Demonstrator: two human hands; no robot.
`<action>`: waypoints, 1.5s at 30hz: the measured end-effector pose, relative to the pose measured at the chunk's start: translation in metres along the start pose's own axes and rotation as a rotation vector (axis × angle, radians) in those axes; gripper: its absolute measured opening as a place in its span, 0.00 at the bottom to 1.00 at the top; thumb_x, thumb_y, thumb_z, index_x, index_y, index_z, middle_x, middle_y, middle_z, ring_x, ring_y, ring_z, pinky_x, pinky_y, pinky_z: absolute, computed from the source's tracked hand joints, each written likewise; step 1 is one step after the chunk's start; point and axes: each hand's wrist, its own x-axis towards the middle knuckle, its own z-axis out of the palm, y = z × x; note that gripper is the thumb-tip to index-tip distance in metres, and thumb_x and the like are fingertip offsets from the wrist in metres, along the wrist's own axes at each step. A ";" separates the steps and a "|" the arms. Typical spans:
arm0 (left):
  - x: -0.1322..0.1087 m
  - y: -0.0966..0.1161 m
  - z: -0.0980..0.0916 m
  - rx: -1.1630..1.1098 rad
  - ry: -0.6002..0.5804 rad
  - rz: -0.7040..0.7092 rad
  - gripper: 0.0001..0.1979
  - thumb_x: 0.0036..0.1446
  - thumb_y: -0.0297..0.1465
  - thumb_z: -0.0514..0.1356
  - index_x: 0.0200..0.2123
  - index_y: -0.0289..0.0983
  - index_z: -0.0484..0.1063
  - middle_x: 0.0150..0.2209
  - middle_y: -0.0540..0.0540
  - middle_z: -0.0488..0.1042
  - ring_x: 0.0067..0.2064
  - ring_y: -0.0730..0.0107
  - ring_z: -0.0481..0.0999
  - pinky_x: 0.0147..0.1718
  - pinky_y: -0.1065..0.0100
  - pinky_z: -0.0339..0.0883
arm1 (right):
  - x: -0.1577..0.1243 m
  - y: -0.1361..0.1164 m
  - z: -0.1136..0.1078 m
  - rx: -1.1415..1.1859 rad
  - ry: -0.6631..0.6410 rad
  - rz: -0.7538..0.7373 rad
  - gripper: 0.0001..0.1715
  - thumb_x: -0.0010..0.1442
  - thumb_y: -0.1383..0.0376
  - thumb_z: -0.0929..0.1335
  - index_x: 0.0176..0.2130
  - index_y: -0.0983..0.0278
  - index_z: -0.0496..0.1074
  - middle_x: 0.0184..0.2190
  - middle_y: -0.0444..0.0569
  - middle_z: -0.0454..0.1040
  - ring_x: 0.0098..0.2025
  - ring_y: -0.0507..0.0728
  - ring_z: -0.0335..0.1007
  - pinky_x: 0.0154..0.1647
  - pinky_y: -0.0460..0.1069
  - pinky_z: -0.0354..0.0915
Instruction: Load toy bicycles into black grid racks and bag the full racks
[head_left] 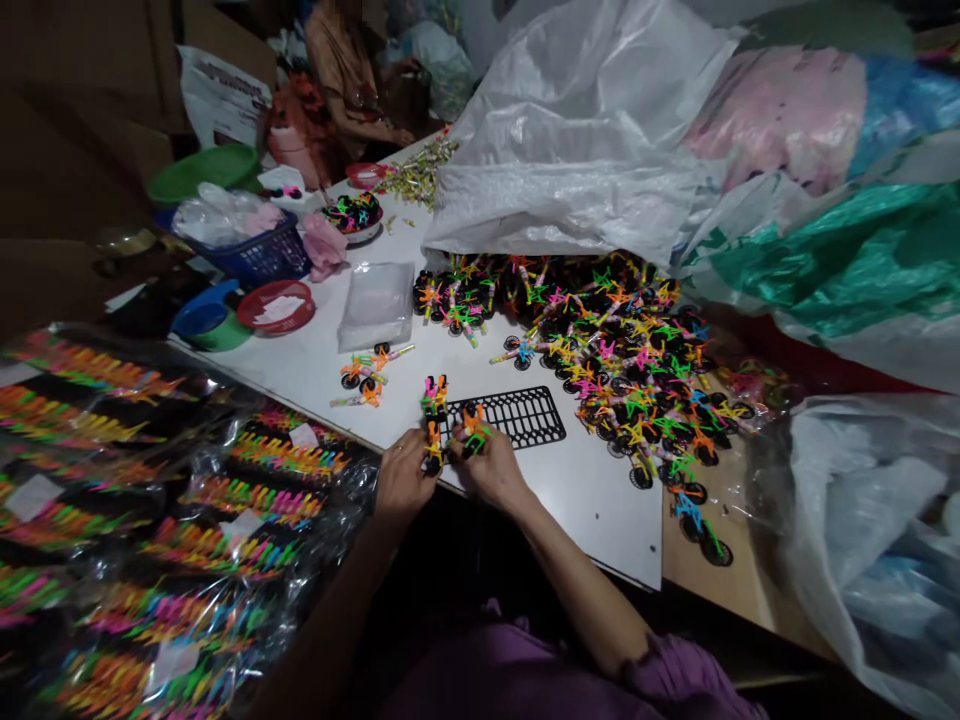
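My left hand (401, 475) grips a small orange and black toy bicycle (433, 440) at the near edge of a white table board (592, 510). My right hand (487, 465) is shut on a similar orange and green toy bicycle (472, 430). Their wheels stand close together, partly hidden by my fingers. Just beyond my right hand lies a flat black plastic grid (514, 415), apart from the toy in that hand. A large heap of neon toy bicycles (622, 370) spreads across the board to the right.
Plastic-wrapped rows of toys (165, 520) fill the near left. A few loose toys (364, 380) and a clear plastic bag (375, 305) lie on the board. Beyond stand a blue basket (255, 250) and a red dish (275, 307). A seated person (352, 90) is at the far end. Large sacks (577, 140) crowd the right.
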 end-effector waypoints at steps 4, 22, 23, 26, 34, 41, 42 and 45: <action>-0.002 -0.004 -0.012 -0.062 -0.061 0.059 0.10 0.55 0.29 0.52 0.40 0.36 0.68 0.45 0.41 0.71 0.50 0.60 0.68 0.48 0.60 0.63 | -0.003 -0.004 -0.003 -0.289 -0.063 -0.137 0.12 0.51 0.72 0.60 0.37 0.65 0.66 0.35 0.50 0.68 0.37 0.55 0.65 0.38 0.47 0.61; 0.007 0.052 -0.041 0.024 0.179 0.073 0.14 0.61 0.35 0.49 0.42 0.35 0.69 0.35 0.43 0.72 0.38 0.65 0.74 0.38 0.67 0.69 | -0.004 -0.008 -0.003 -0.522 -0.175 -0.240 0.11 0.60 0.67 0.59 0.42 0.67 0.65 0.37 0.52 0.68 0.37 0.54 0.65 0.37 0.47 0.60; 0.007 0.050 -0.042 0.020 0.176 0.093 0.14 0.62 0.36 0.48 0.42 0.36 0.69 0.35 0.44 0.72 0.39 0.65 0.74 0.38 0.67 0.69 | -0.001 -0.007 -0.007 -0.500 -0.201 -0.248 0.11 0.59 0.67 0.60 0.42 0.67 0.66 0.37 0.51 0.68 0.36 0.54 0.65 0.36 0.47 0.60; 0.007 0.042 -0.047 -0.011 0.155 0.099 0.12 0.61 0.36 0.50 0.43 0.38 0.69 0.36 0.45 0.73 0.39 0.67 0.74 0.38 0.69 0.69 | 0.023 -0.008 -0.033 -0.438 -0.347 -0.273 0.10 0.56 0.68 0.64 0.40 0.64 0.68 0.34 0.47 0.70 0.33 0.52 0.65 0.34 0.45 0.60; 0.013 0.048 -0.066 -0.017 0.070 0.005 0.14 0.60 0.35 0.52 0.45 0.36 0.70 0.37 0.44 0.72 0.39 0.67 0.73 0.40 0.69 0.67 | 0.128 -0.010 -0.083 -1.017 -0.080 -0.172 0.17 0.59 0.75 0.56 0.43 0.71 0.69 0.47 0.60 0.65 0.48 0.60 0.62 0.43 0.50 0.60; 0.020 0.043 -0.058 0.001 -0.019 0.064 0.14 0.61 0.36 0.49 0.43 0.38 0.72 0.34 0.46 0.73 0.37 0.69 0.74 0.39 0.70 0.66 | 0.082 0.011 -0.082 -0.910 -0.210 -0.354 0.14 0.63 0.67 0.57 0.44 0.63 0.69 0.45 0.51 0.67 0.45 0.55 0.63 0.44 0.47 0.59; 0.022 0.043 -0.059 -0.030 -0.010 0.047 0.15 0.61 0.37 0.50 0.41 0.38 0.72 0.33 0.46 0.74 0.36 0.69 0.74 0.39 0.70 0.66 | 0.074 0.011 -0.085 -0.876 -0.184 -0.316 0.15 0.63 0.67 0.57 0.45 0.61 0.68 0.45 0.50 0.67 0.44 0.55 0.64 0.42 0.46 0.59; 0.026 0.046 -0.067 -0.160 -0.022 -0.032 0.14 0.59 0.39 0.51 0.39 0.38 0.73 0.33 0.46 0.74 0.36 0.69 0.74 0.38 0.70 0.66 | 0.063 0.007 -0.088 -0.819 -0.076 -0.215 0.17 0.64 0.64 0.56 0.49 0.61 0.64 0.45 0.50 0.68 0.45 0.55 0.65 0.40 0.46 0.60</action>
